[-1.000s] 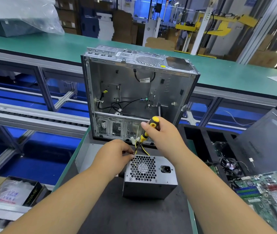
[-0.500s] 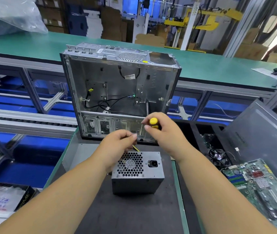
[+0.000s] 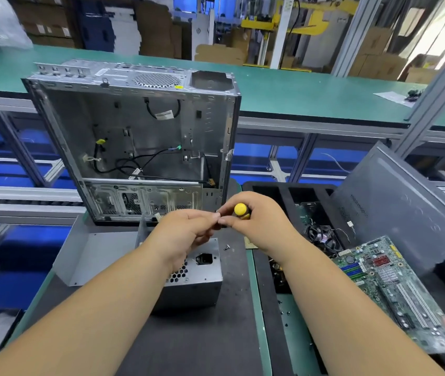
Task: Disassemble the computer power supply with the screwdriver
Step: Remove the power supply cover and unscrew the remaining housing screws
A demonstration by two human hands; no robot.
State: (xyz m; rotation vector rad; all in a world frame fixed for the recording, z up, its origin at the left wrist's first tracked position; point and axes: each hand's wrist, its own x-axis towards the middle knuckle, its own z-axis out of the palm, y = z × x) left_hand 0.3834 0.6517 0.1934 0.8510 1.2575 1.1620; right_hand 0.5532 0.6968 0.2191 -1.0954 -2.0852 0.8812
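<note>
The two hands have come together above the power supply [image 3: 188, 278], which sits on the dark mat of the worktop [image 3: 202, 348] at the middle of the view, just in front of the open case [image 3: 134, 131] at 12 o'clock. A second ago the right hand [image 3: 256, 226] held the screwdriver [image 3: 241, 210] tilted, its shaft down among the yellow wires at the supply's top edge; now only the yellow butt of the handle shows, end-on toward the camera, with the fingers curled round it, and the tip is hidden behind the hands. The left hand [image 3: 186, 232], which was down at the wires, has lifted so that its curled fingertips meet the right hand's fingertips just beside the handle; it seems to pinch something small there, though what it is cannot be made out. The supply itself looks unmoved relative to the case, its socket face toward the person and half covered by the left wrist. A small loose screw [image 3: 226, 247] lies on the mat at 3 o'clock of the supply, close to its upper corner. My reading is that the tool has just come off a fastener and the left hand is taking a freed screw from the tip, or setting the tip for the next one. Either way the housing is not yet open, so the work is likely early: the remaining cover screws come next, and a tiny screw passed between fingertips could easily drop onto the mat.
</note>
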